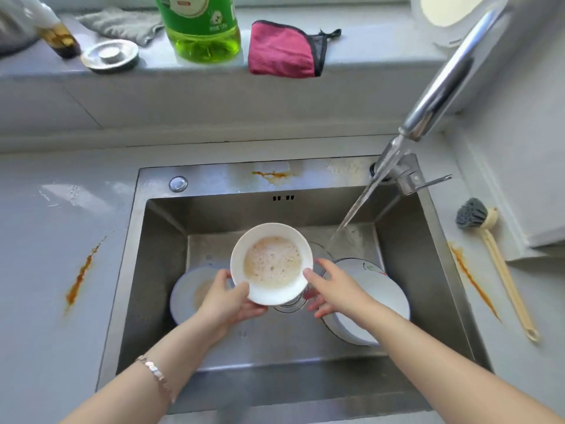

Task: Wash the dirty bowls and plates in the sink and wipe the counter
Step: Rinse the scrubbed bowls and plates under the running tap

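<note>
Left grip is closed narrowly on the lower left rim of the white bowl, thumb on top and fingers beneath. Right grip holds the opposite rim, thumb on the edge and fingers loosely spread below. The bowl, holding foamy brownish water, is above the sink, between a soiled plate and stacked plates. The tap is running. There are orange stains on the worktop.

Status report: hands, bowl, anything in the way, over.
Left hand and right hand both holding white bowl by its rim. Bowl up over sink, foamy brown water inside. Tap stream running clear of it; plates beneath.
</note>
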Action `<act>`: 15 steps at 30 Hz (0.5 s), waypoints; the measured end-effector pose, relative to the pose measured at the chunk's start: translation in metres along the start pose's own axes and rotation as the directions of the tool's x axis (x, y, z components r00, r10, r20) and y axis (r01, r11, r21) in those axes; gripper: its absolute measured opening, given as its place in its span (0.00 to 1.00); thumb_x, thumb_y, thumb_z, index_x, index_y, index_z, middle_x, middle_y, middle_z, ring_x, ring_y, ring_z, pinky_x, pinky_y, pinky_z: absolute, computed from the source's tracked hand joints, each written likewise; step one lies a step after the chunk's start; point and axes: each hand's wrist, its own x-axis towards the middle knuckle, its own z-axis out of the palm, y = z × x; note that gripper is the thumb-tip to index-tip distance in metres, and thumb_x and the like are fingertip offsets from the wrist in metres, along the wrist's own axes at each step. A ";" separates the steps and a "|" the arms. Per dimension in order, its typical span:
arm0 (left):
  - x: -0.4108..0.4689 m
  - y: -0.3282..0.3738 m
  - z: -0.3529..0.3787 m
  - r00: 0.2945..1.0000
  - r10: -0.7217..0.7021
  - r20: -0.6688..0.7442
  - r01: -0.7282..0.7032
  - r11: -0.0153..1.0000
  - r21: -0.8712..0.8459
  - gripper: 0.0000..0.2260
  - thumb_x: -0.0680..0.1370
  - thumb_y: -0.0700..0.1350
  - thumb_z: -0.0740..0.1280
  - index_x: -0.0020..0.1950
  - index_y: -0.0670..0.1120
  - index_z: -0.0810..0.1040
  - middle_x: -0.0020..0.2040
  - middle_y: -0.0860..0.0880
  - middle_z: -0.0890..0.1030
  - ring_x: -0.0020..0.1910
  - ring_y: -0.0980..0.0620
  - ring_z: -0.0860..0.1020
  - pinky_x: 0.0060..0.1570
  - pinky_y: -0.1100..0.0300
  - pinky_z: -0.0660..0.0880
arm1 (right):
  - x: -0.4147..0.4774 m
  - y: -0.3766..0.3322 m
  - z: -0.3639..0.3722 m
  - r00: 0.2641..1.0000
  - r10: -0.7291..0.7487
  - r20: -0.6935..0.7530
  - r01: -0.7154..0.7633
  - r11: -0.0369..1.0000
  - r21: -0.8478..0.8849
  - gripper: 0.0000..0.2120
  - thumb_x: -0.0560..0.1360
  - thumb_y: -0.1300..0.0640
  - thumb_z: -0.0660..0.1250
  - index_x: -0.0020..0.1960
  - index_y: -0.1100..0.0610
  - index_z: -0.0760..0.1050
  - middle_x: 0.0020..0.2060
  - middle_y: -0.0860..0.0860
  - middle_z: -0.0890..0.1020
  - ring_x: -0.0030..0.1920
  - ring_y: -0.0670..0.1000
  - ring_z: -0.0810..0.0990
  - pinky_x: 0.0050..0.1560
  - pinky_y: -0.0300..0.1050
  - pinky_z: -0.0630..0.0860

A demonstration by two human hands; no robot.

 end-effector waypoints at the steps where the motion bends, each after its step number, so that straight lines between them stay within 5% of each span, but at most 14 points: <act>1: -0.015 0.003 -0.003 0.999 0.031 0.019 -0.031 0.999 0.028 0.10 0.78 0.33 0.55 0.53 0.46 0.66 0.41 0.37 0.78 0.30 0.43 0.82 0.29 0.58 0.80 | -0.010 -0.004 -0.003 0.998 -0.046 0.034 0.045 0.999 0.009 0.23 0.79 0.52 0.60 0.71 0.51 0.59 0.37 0.54 0.79 0.32 0.50 0.81 0.30 0.40 0.77; 4: -0.050 0.002 -0.007 0.990 0.129 0.052 -0.132 0.989 0.063 0.11 0.78 0.35 0.60 0.56 0.49 0.68 0.41 0.39 0.81 0.36 0.43 0.83 0.39 0.54 0.82 | -0.038 -0.012 -0.009 0.985 -0.164 0.058 0.164 0.986 -0.004 0.16 0.78 0.60 0.57 0.66 0.52 0.65 0.34 0.54 0.80 0.30 0.51 0.81 0.31 0.42 0.78; 7: -0.071 -0.009 -0.006 0.972 0.212 0.102 -0.205 0.976 -0.077 0.24 0.71 0.43 0.69 0.65 0.53 0.66 0.48 0.44 0.83 0.52 0.44 0.81 0.53 0.51 0.78 | -0.059 -0.018 -0.017 0.982 -0.173 0.076 0.170 0.985 0.044 0.15 0.77 0.65 0.54 0.61 0.54 0.69 0.32 0.56 0.80 0.29 0.51 0.81 0.30 0.41 0.78; 11: -0.091 -0.017 0.010 0.955 0.289 0.069 -0.253 0.913 -0.321 0.34 0.62 0.46 0.73 0.67 0.57 0.67 0.55 0.48 0.81 0.54 0.46 0.80 0.45 0.54 0.80 | -0.073 -0.022 -0.024 0.975 -0.127 0.181 0.126 0.992 0.015 0.12 0.77 0.64 0.55 0.58 0.57 0.70 0.31 0.57 0.81 0.29 0.51 0.81 0.29 0.40 0.78; 15: -0.098 -0.007 0.024 0.929 0.347 -0.130 -0.368 0.905 -0.213 0.28 0.64 0.46 0.70 0.64 0.57 0.70 0.47 0.48 0.79 0.47 0.46 0.79 0.34 0.55 0.79 | -0.075 -0.017 -0.030 0.972 -0.133 0.195 0.158 0.980 -0.123 0.15 0.80 0.56 0.56 0.66 0.55 0.66 0.36 0.55 0.81 0.30 0.50 0.80 0.31 0.38 0.77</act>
